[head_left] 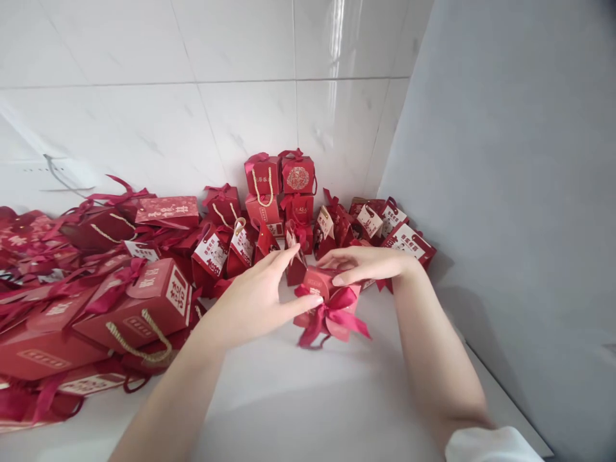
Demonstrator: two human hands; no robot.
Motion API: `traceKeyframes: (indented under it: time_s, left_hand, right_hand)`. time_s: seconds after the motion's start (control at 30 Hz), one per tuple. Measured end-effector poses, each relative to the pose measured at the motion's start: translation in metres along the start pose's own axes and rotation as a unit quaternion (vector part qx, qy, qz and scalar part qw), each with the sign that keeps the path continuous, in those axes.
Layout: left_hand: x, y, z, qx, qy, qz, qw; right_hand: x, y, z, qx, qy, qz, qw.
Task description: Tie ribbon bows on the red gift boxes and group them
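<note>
A small red gift box (332, 308) with a dark pink ribbon bow sits on the white tabletop (298, 398) in the middle of the view. My left hand (262, 292) grips its left side, thumb pressed on the ribbon and fingers reaching over the top. My right hand (368, 264) comes from the right with its fingers curled onto the box's top flap. Both hands hold this one box.
Several more red gift boxes with ribbons and cord handles are stacked against the tiled wall (279, 186) behind. Larger flat red boxes (139, 308) pile up at the left. A grey wall (505, 192) closes the right side.
</note>
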State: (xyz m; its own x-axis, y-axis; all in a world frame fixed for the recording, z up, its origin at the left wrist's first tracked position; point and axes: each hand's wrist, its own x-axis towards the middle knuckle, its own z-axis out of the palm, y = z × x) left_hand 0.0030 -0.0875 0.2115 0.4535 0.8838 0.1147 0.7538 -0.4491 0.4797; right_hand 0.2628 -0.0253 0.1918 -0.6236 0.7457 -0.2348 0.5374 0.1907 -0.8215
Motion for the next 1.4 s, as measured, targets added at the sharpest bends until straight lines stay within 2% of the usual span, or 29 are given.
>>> traceKeyframes:
  time_s: [0.07, 0.17, 0.27, 0.33, 0.4, 0.5, 0.57, 0.63, 0.7, 0.77, 0.83, 0.87, 0.93, 1.03, 1.1, 1.17, 1.27, 1.33, 1.4]
  left_hand:
    - [0.001, -0.004, 0.0, 0.02, -0.01, -0.019, 1.0]
    - [0.002, -0.005, -0.004, 0.041, -0.007, -0.014, 0.999]
    - [-0.001, -0.001, -0.009, 0.067, -0.028, -0.021, 0.997]
    - [-0.002, 0.003, -0.004, 0.082, -0.074, -0.016, 0.994]
    - [0.001, 0.006, 0.011, 0.101, -0.116, 0.013, 0.988]
    - [0.01, 0.005, 0.041, 0.151, -0.139, 0.052, 0.977]
    - [0.018, 0.0, 0.049, 0.175, -0.171, 0.056, 0.968]
    - [0.024, -0.007, 0.038, 0.181, -0.243, 0.045, 0.952]
    - [0.025, -0.012, 0.012, 0.18, -0.307, 0.018, 0.934]
    - [0.022, -0.011, -0.015, 0.173, -0.313, -0.013, 0.934]
    - [0.018, -0.004, -0.028, 0.155, -0.289, -0.03, 0.944]
    - [0.015, 0.0, -0.026, 0.146, -0.274, -0.034, 0.95]
    - [0.009, 0.008, -0.012, 0.14, -0.256, -0.037, 0.956]
    - [0.004, 0.012, 0.021, 0.157, -0.255, -0.008, 0.954]
    - [0.004, 0.009, 0.032, 0.166, -0.269, 0.016, 0.949]
    - [0.006, 0.006, 0.03, 0.157, -0.326, 0.066, 0.93]
    - [0.009, 0.005, 0.011, 0.119, -0.423, 0.153, 0.885]
    - [0.007, 0.006, 0.002, 0.103, -0.423, 0.153, 0.887]
    - [0.001, 0.008, 0.003, 0.103, -0.378, 0.108, 0.914]
  right_hand:
    - [0.003, 0.002, 0.0, -0.014, 0.016, 0.007, 1.0]
    - [0.007, 0.002, 0.004, -0.063, 0.094, 0.029, 0.993]
    - [0.007, 0.002, 0.008, -0.093, 0.138, -0.011, 0.986]
    - [0.008, 0.005, 0.009, -0.093, 0.135, -0.037, 0.986]
    - [0.011, 0.009, 0.01, -0.093, 0.109, -0.028, 0.989]
    - [0.019, 0.015, 0.011, -0.057, 0.068, 0.042, 0.995]
    - [0.022, 0.015, 0.012, -0.014, 0.046, 0.087, 0.995]
    - [0.017, 0.013, 0.01, 0.009, 0.031, 0.108, 0.994]
    - [0.004, 0.009, 0.005, -0.006, 0.049, 0.102, 0.994]
    - [-0.015, 0.005, -0.001, -0.047, 0.114, 0.08, 0.989]
    - [-0.035, 0.001, -0.006, -0.094, 0.183, 0.067, 0.976]
    - [-0.044, -0.001, -0.008, -0.111, 0.207, 0.066, 0.97]
    - [-0.059, -0.004, -0.009, -0.13, 0.222, 0.069, 0.964]
    - [-0.071, -0.007, -0.007, -0.141, 0.212, 0.071, 0.964]
    - [-0.075, -0.008, -0.005, -0.144, 0.21, 0.066, 0.965]
    - [-0.078, -0.009, -0.004, -0.144, 0.213, 0.057, 0.965]
    - [-0.081, -0.011, -0.002, -0.149, 0.215, 0.043, 0.964]
    - [-0.083, -0.011, -0.002, -0.153, 0.218, 0.041, 0.963]
    - [-0.083, -0.01, -0.002, -0.157, 0.222, 0.045, 0.961]
